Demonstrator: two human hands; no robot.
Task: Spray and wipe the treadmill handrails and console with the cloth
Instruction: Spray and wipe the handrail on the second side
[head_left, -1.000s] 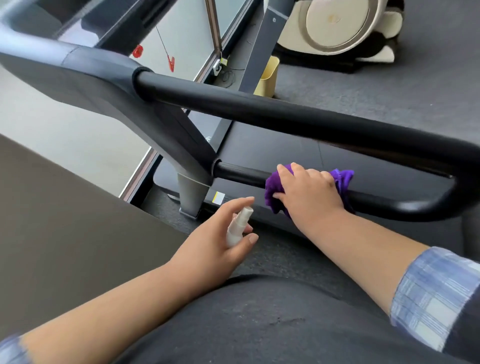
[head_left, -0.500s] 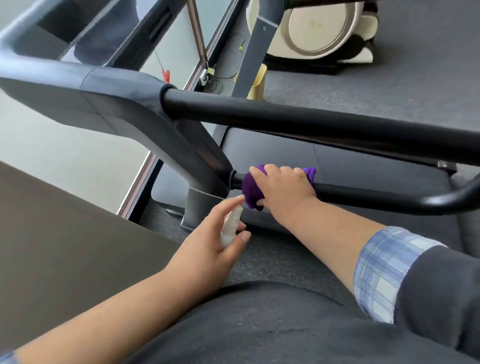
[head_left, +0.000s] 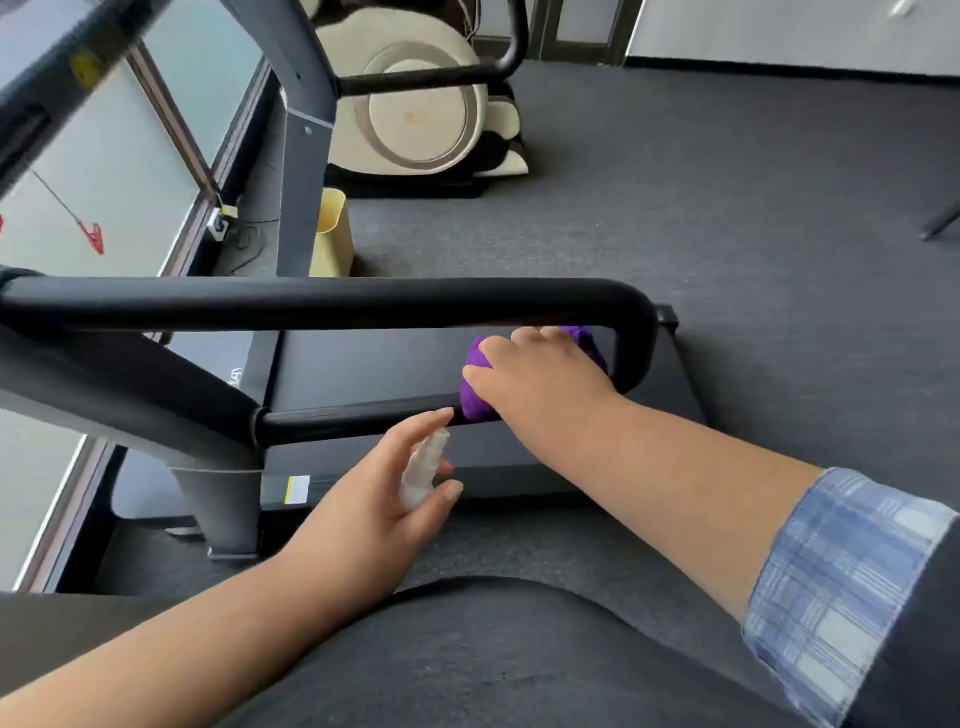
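- Our right hand (head_left: 540, 384) has slid the one purple cloth (head_left: 475, 397) rightward along the lower rail (head_left: 358, 415), fingers curled round it.
- Our left hand (head_left: 374, 499) grips one spray bottle (head_left: 422, 475).
- Two black rails show.

Soft daylight enters from the windows (head_left: 171, 104) at my ten o'clock. Bright, even, shadows faint. Motion blur on the frame (head_left: 57, 67) at eleven; wide-angle bending at the edges.

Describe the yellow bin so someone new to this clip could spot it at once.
Start at the treadmill's grey upright post rising beyond the top handrail. The yellow bin stands on the carpet at that post's foot, partly hidden behind it. It is the only pale yellow thing there; the machine behind it is cream and rounded.
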